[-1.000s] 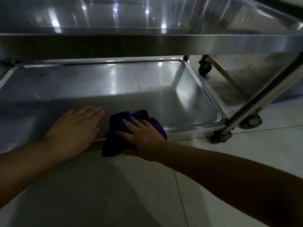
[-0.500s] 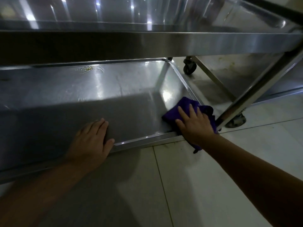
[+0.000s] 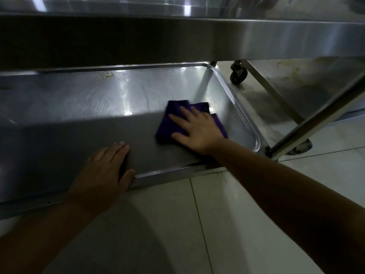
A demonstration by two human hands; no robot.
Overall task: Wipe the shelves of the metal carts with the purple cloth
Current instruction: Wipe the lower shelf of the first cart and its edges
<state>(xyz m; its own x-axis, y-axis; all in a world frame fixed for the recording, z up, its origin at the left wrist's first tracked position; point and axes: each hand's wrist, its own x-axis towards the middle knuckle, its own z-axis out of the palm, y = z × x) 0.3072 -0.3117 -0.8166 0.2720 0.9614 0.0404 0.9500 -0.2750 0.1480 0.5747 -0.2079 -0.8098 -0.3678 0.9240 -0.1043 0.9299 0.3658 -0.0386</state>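
the right hand (image 3: 197, 133) lies flat with fingers spread and straight, pressing the purple cloth (image 3: 169, 125) onto the bottom shelf (image 3: 98, 107) of the metal cart, in its right part near the raised rim. the left hand (image 3: 104, 171) rests palm down over the shelf's near edge, fingers straight and together, thumb along the rim, holding nothing. both forearms reach in from below. the upper shelf (image 3: 256, 40) overhangs above. a slanted cart leg (image 3: 316, 117) and a caster wheel (image 3: 238, 75) stand on the pale tiled floor (image 3: 217, 224) to the right.
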